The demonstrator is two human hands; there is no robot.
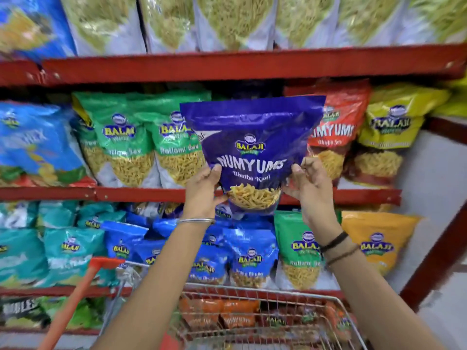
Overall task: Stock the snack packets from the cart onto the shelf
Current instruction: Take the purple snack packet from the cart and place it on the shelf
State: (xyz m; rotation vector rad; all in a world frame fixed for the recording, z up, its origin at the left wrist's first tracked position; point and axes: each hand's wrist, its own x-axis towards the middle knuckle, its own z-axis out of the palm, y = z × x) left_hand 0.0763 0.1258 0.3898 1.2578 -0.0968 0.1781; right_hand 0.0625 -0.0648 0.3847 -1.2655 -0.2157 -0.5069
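Note:
A purple snack packet [252, 150] is held upright in front of the middle shelf [141, 194], between green packets [177, 147] on its left and a red packet [338, 132] on its right. My left hand [204, 190] grips its lower left edge. My right hand [308, 183] holds its lower right edge, thumb on the front. Its bottom hangs just below the shelf lip. The wire cart [265, 317] stands below my arms, with orange packets [237, 317] behind its mesh.
Red metal shelves run across the view, packed with blue, teal, green and yellow packets. The top shelf [227, 64] holds large clear bags. A red cart handle [83, 294] slants at lower left. A red upright post [437, 256] and a pale wall stand on the right.

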